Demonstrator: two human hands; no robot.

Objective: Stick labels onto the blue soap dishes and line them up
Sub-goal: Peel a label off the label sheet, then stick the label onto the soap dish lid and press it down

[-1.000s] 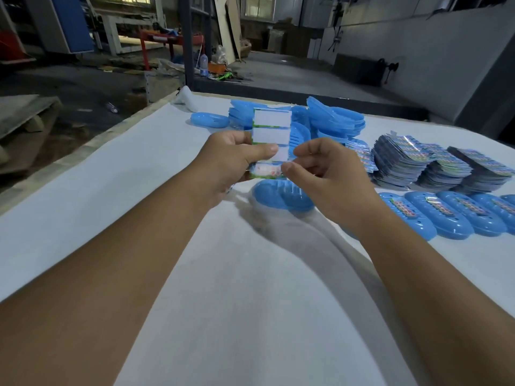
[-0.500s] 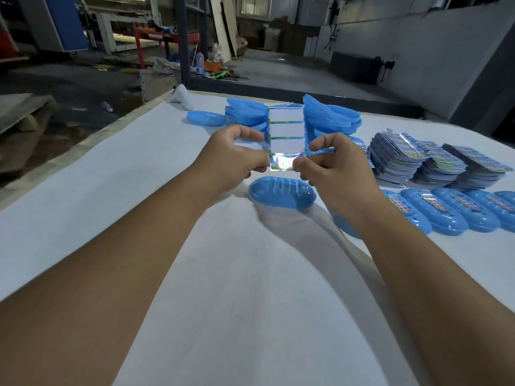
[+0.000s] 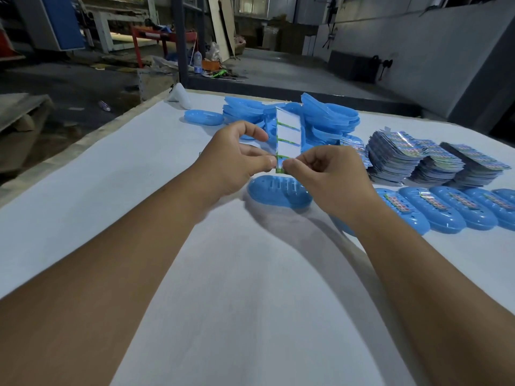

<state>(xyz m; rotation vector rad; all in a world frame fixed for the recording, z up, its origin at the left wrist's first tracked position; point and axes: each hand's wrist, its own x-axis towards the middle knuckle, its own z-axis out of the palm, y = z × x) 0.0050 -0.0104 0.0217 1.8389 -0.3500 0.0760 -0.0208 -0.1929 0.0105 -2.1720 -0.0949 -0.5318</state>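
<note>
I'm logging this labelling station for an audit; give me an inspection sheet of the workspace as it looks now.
Surface: white table cover, one edge showing bare board.
Job's things: label strip held upright; unlabelled soap dish below it; labelled dishes in a row; dish stacks; label piles.
Clutter: white cone-shaped thing at the far corner.
Grippers: left hand and right hand both pinch the strip's lower end.
Cables: nothing seen.
Surroundings: dim workshop, debris on floor.

Factory workshop: bare concrete floor, steel post, stacked soap dishes, label-sheet piles.
</note>
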